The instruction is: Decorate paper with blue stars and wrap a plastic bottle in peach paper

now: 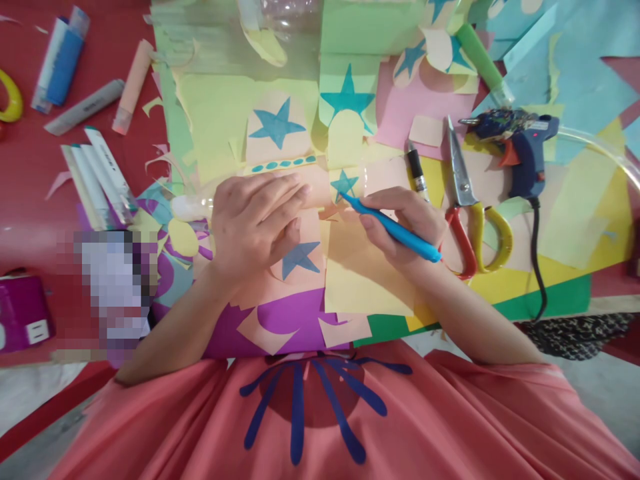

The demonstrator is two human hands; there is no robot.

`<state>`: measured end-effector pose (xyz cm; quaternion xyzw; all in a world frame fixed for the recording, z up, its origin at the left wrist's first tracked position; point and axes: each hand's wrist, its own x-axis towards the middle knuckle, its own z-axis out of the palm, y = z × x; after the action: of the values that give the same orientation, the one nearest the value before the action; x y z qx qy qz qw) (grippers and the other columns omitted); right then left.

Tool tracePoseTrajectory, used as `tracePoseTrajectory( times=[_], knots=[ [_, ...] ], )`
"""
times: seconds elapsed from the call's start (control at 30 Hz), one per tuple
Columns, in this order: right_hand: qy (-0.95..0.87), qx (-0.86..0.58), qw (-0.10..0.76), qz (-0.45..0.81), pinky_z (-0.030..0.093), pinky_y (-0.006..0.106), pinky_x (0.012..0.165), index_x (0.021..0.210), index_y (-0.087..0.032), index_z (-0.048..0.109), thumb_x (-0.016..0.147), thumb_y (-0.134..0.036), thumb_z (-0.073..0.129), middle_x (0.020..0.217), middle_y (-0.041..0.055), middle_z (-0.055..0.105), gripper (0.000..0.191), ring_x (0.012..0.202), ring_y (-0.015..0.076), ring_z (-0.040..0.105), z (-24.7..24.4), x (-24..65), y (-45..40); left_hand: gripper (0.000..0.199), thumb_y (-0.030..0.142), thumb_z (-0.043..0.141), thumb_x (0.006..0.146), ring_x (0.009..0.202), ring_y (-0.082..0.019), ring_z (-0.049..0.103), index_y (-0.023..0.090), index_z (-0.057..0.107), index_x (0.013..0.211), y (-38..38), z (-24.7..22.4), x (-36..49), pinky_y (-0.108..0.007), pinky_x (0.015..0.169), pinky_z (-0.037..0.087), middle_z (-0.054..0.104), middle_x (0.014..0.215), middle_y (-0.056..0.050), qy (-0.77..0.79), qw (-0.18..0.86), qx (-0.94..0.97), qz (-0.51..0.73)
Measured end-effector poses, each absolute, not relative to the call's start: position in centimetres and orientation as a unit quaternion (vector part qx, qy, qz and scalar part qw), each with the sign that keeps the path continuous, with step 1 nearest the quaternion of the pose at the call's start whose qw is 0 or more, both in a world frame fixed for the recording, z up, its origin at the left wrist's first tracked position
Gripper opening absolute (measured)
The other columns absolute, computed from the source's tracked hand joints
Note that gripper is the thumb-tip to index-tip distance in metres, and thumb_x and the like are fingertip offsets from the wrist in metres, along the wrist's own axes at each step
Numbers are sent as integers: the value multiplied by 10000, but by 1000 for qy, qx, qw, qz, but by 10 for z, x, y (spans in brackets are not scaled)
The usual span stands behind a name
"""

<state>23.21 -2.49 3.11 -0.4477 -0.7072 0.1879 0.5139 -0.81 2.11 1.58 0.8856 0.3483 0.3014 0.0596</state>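
Red table (25, 180): bare surface seen at left; overlaid with paper across most of the frame.
Coloured paper (215, 113): yellow, green, pink, purple and blue sheets and offcuts, strewn beneath and around the work.
Wrapped bottle (320, 188): taken to be a bottle; laid crosswise at centre, sheathed in peach paper, with a paler band (335, 175) near its right end; whitish cap (185, 208) pointed left. Wrapping judged done.
Left hand (255, 220): laid over the bottle, fingers together; whether it is gripped or merely pressed cannot be told.
Scissors (465, 190): set down right of centre, unheld.
Glue gun (530, 157): rested on paper, upper right.
Right hand (415, 212): closed narrowly about the pen in a writing grip.
Blue pen (395, 230): slanted, tip brought to the small star.
Larger stars (349, 97): filled in blue on paper above and below the bottle; colouring judged complete.
Oval strip (285, 164): blue ovals filled, just above the left hand.
Small star (344, 181): on the band, largely filled; only touching-up judged left.
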Motion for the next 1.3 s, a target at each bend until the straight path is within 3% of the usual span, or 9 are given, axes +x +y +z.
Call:
tracePoseTrajectory(
  times=[0.23, 0.53, 0.8, 0.97, 1.13, 1.3],
  knots=[
    [-724, -458, 477, 194, 597, 276, 635, 936, -230, 675, 854, -144, 651, 809, -1, 744, 122, 724, 145, 725, 33, 234, -27, 362, 315, 494, 969, 1122, -208, 667, 326, 548, 1327, 20, 22, -5, -410, 1001, 455, 717, 1228, 5, 331, -14, 888, 319],
    [-719, -461, 493, 166, 586, 304, 613, 938, -244, 683, 872, -182, 641, 796, -4, 728, 99, 698, 150, 704, 29, 234, -26, 362, 320, 467, 963, 1115, -213, 665, 292, 573, 1308, 21, 22, -6, -418, 989, 463, 719, 1226, -12, 338, -44, 896, 284],
    [-722, -478, 475, 160, 587, 284, 619, 922, -232, 669, 859, -129, 643, 803, 11, 730, 123, 710, 146, 712, 36, 235, -27, 334, 351, 477, 983, 1149, -235, 652, 314, 550, 1307, 21, 19, -7, -450, 1022, 426, 710, 1235, -12, 340, 41, 889, 305],
    [-727, -453, 485, 175, 588, 273, 612, 921, -229, 657, 862, -134, 632, 779, 5, 725, 115, 697, 140, 712, 35, 233, -27, 350, 271, 532, 946, 1067, -211, 678, 278, 560, 1295, 22, 23, -3, -382, 921, 459, 731, 1187, -6, 303, -50, 885, 350],
    [-720, -479, 478, 158, 586, 286, 595, 911, -246, 654, 874, -156, 637, 790, 6, 726, 98, 690, 147, 710, 35, 233, -27, 312, 341, 492, 974, 1095, -236, 674, 314, 567, 1275, 22, 22, -5, -446, 964, 471, 728, 1179, -12, 340, 12, 890, 304],
    [-728, -459, 483, 163, 587, 268, 606, 909, -234, 641, 853, -117, 635, 769, 4, 721, 130, 689, 141, 712, 36, 234, -26, 340, 290, 515, 954, 1080, -215, 679, 290, 559, 1292, 22, 23, -4, -405, 928, 485, 729, 1187, -12, 315, -46, 890, 326]
  ],
)
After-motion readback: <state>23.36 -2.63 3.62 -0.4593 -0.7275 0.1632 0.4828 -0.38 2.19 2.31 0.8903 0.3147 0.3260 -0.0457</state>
